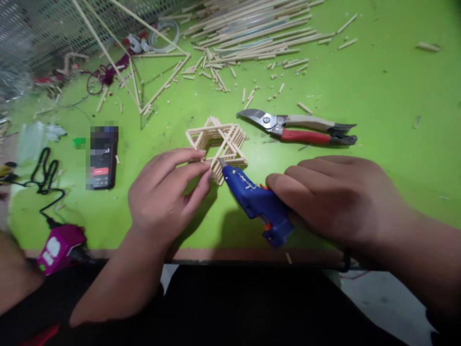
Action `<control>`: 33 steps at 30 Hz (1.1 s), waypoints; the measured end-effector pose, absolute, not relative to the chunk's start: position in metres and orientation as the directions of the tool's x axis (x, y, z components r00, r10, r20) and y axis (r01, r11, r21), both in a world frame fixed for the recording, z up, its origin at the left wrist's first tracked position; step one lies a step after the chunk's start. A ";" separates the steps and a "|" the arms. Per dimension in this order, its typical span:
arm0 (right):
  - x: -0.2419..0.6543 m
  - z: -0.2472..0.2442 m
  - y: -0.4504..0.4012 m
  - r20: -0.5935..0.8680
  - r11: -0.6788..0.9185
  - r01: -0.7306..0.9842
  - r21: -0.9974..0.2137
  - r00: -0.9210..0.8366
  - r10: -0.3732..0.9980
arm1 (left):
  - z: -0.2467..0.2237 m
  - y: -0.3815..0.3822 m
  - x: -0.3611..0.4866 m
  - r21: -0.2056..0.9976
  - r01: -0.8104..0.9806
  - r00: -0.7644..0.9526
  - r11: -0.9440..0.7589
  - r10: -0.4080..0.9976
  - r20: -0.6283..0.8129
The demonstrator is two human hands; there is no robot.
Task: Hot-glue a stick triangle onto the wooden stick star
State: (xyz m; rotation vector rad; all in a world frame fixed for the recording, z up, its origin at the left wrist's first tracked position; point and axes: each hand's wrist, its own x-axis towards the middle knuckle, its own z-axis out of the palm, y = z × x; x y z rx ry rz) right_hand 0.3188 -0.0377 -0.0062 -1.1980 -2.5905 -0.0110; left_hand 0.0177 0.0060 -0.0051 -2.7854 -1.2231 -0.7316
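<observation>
Hollow stacked wood-stick lattice (216,139), approx. square, lies on green table (382,81) at center, long axis approx. L–R, slightly tilted. L hand (165,192) pinches its near edge w/ fingertips; R hand (334,197) curled over blue hot-glue gun (255,202), nozzle at lattice's near corner.
</observation>
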 end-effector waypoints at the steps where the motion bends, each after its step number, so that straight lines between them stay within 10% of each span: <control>1: 0.320 -0.007 -0.038 0.258 0.656 0.744 -0.127 -0.614 0.746 | -0.005 0.006 0.018 0.163 0.696 0.591 -0.700 0.686 0.423; 33: 0.316 -0.007 -0.034 0.246 0.668 0.739 -0.088 -0.634 0.733 | -0.005 0.006 0.019 0.201 0.668 0.581 -0.717 0.671 0.460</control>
